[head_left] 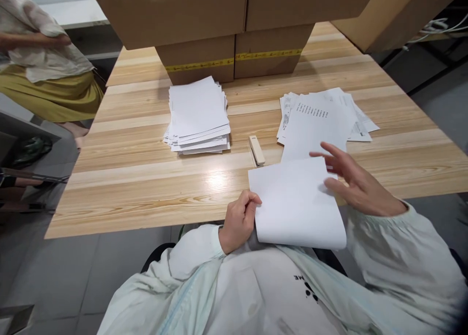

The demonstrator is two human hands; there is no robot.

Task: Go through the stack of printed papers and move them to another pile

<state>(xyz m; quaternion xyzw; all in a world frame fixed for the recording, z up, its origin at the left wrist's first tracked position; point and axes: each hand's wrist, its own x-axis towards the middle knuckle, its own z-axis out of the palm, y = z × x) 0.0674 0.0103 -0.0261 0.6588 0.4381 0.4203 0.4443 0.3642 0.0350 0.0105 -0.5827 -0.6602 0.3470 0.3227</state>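
Gripping the left edge of a white, rectangular, gently curving piece of paper between thumb and bent fingers, the left hand is supporting it at the near edge of a light-brown, wood-patterned table. Taking the small, cream-coloured, bar-shaped stapler as the centre of a clock face, this paper is hanging at about five o'clock, the left hand is resting between six and seven, and the right hand is hovering between three and four. The right hand is holding its fingers apart beside the right edge of the paper; whether it is touching this edge, I am not able to tell. At ten o'clock, a thick, uneven stack of white paper sheets is lying, its top sheet appearing blank. At two o'clock, a lower, fanned pile of white, printed paper sheets is spreading over the table, with dark lines of text showing. Judging from this arrangement, the work is probably standing somewhere in the middle: one of the two piles is perhaps holding finished sheets and the other waiting ones, but nothing is proving which is which. The paper in the left hand is not yet being laid down, and the stapler is lying without any hand on it, so this piece is apparently remaining unfinished.
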